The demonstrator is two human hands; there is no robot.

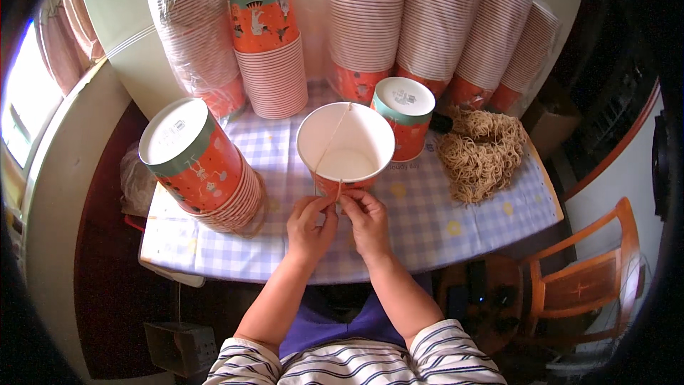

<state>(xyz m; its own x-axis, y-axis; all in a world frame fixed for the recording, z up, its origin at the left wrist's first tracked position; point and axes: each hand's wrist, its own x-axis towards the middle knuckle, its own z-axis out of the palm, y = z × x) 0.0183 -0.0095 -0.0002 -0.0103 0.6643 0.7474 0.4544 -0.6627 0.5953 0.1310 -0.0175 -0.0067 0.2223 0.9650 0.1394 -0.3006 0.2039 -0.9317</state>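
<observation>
An orange paper bucket (376, 139) with a white inside stands upright on the table in front of me. A thin tan string (335, 137) runs across its mouth from the far rim to the near rim. At the near side my left hand (311, 227) pinches the string between thumb and fingertips, just outside the rim. My right hand (368, 222) is right beside it, its thumb and index finger also closed on the string. The exact shape of the string between the fingertips is too small to tell. Just behind and to the right, another orange bucket (407, 132) stands upside down.
A blue-checked cloth (420, 235) covers the table. Left stands a stack of upturned buckets (206, 171); plastic-wrapped stacks (367, 21) and an unwrapped stack (271, 71) line the back. A heap of tan strings (484, 153) lies right. A wooden chair (581, 285) stands at the lower right.
</observation>
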